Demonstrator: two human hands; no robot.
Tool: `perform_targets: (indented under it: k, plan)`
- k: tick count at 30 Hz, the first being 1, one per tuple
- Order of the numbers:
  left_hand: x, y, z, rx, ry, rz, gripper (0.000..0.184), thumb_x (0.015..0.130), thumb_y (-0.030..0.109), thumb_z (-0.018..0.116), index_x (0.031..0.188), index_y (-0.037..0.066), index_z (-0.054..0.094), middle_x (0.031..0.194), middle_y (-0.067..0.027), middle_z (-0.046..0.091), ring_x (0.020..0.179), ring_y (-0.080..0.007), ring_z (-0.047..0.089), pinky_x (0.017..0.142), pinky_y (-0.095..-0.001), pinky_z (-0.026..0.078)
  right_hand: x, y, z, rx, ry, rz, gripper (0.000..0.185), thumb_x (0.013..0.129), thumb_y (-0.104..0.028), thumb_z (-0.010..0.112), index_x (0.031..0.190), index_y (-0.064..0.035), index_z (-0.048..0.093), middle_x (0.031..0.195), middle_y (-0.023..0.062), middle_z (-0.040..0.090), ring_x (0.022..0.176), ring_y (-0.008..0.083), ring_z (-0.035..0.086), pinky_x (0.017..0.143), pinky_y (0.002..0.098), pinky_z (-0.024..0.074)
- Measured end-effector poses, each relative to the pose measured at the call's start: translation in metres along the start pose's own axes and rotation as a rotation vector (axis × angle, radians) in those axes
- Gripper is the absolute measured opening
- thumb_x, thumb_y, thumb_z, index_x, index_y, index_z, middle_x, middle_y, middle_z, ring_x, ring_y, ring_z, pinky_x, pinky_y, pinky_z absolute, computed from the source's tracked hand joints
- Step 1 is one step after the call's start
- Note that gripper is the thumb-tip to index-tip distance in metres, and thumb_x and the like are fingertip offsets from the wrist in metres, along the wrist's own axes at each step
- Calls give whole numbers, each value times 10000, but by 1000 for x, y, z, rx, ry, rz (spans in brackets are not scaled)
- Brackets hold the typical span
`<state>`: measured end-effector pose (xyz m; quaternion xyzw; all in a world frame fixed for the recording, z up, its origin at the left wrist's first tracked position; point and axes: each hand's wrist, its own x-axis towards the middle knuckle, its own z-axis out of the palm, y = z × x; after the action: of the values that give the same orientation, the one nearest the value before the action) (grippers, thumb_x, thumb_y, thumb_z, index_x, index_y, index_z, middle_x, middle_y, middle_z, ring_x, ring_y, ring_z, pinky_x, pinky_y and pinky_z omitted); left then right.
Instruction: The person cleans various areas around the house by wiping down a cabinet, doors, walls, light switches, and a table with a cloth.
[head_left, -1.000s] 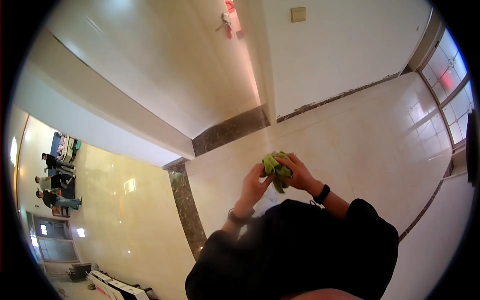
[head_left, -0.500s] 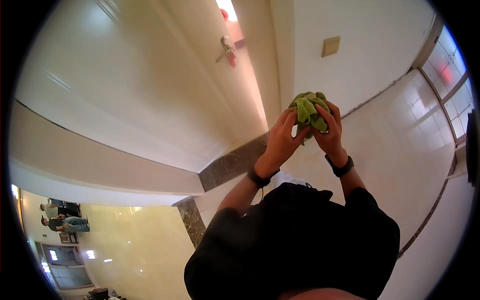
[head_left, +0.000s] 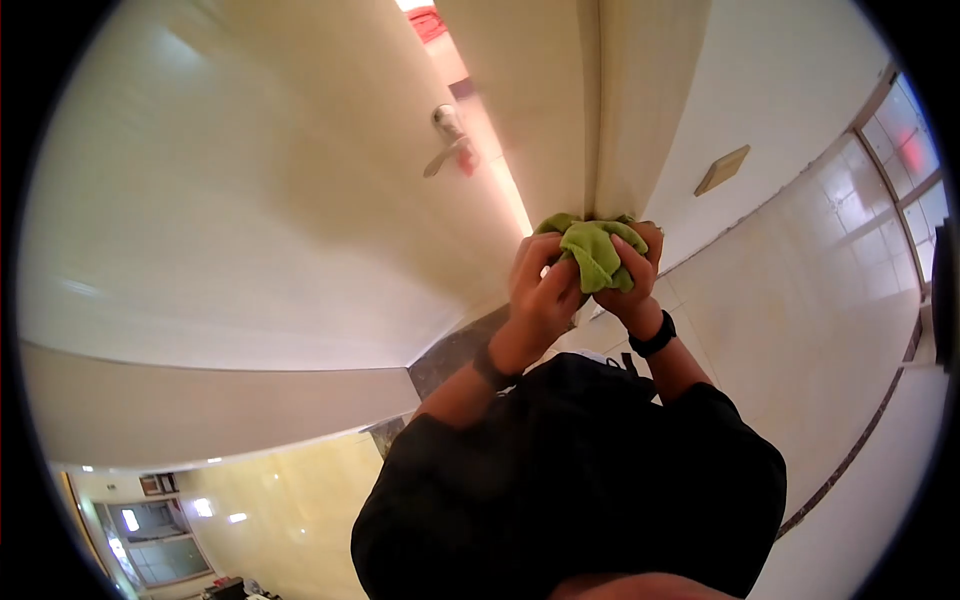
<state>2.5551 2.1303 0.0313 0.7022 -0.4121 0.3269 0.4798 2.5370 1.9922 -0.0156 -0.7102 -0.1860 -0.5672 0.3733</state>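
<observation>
At the far left, beyond the edge of the doorway, you have some glass panes (head_left: 168, 560) in the distance, with a shiny yellowish floor (head_left: 300, 500) next to them. The white door (head_left: 250, 220) fills most of the upper left and stands slightly ajar, a strip of pinkish light running down its edge. A dark stone strip (head_left: 450, 352) lies at its foot. Its handle (head_left: 447, 125) sits near that edge, with something reddish beside it, too blurred to name. Your left hand (head_left: 543, 295), a dark band (head_left: 492, 368) on its wrist, curls its fingers around the left side of a bunched green cloth (head_left: 597, 252). The cloth is held up in front of you, before the lower part of the door frame (head_left: 592, 110) in view; whether it touches the frame, you cannot tell. Your right hand (head_left: 638, 288) grips the cloth's other side, thumb over its front, a black watch (head_left: 653, 335) on the wrist. Farther right, a switch (head_left: 722, 170) is set on the white wall, then pale tiles (head_left: 800, 270) stretch towards a window (head_left: 905, 150).
</observation>
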Motion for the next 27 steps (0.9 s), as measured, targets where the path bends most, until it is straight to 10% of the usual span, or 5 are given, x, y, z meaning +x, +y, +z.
perform_targets:
  k: [10, 18, 19, 27]
  plan:
    - [3, -5, 12, -26, -145, 108, 264, 587, 25, 750, 841, 53, 683, 898, -94, 578, 798, -284, 551, 660, -359, 469, -19, 12, -6, 50, 52, 54, 730, 666, -212, 834, 1261, -127, 420, 1125, 153, 513, 971, 285, 521, 805, 405, 426]
    - [-36, -38, 30, -102, -348, 148, 351, 641, 36, 774, 977, 92, 689, 919, -95, 578, 810, -290, 577, 643, -359, 487, -53, -7, -24, 6, -105, 439, 593, 736, -6, 704, 1255, -57, 422, 1124, 192, 533, 1013, 334, 514, 864, 405, 437]
    - [-34, -38, 31, -113, -331, 160, 359, 641, 34, 774, 984, 94, 688, 920, -96, 580, 810, -289, 578, 639, -357, 485, -49, -12, -21, 99, 5, 620, 464, 661, -78, 743, 1101, -112, 601, 1109, 94, 595, 998, 314, 496, 896, 384, 402]
    - [21, -24, 36, -328, -158, 420, 343, 671, -24, 698, 991, 101, 709, 977, -95, 597, 804, -222, 580, 617, -301, 478, -5, -2, -20, -58, 143, 254, 651, 689, -100, 798, 1234, -78, 442, 1169, 123, 563, 1046, 308, 503, 867, 379, 442]
